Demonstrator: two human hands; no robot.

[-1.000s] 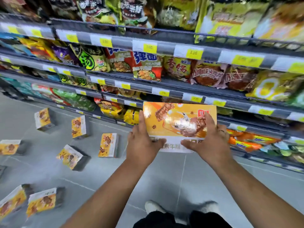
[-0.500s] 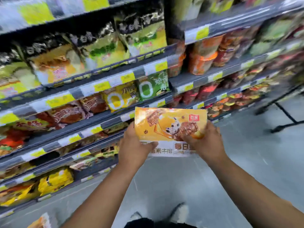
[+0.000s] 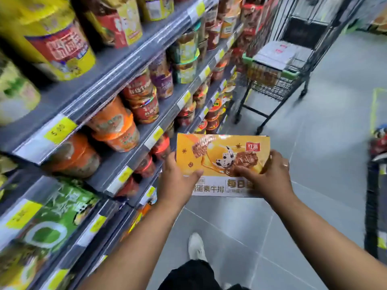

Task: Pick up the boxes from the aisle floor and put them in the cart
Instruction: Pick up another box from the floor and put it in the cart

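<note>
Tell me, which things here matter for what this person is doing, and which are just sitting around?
Part of the job: the orange box, held by the left hand and right hand; the wire cart ahead in the aisle.
Just there: noodle cups on the shelves; yellow price tags; green bags low on the left.

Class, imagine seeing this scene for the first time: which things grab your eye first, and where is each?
The orange box sits centre frame, gripped at its sides by the left hand and right hand. Ahead at upper right stands the cart with boxes inside. Bright noodle tubs crowd the shelves along the left.
</note>
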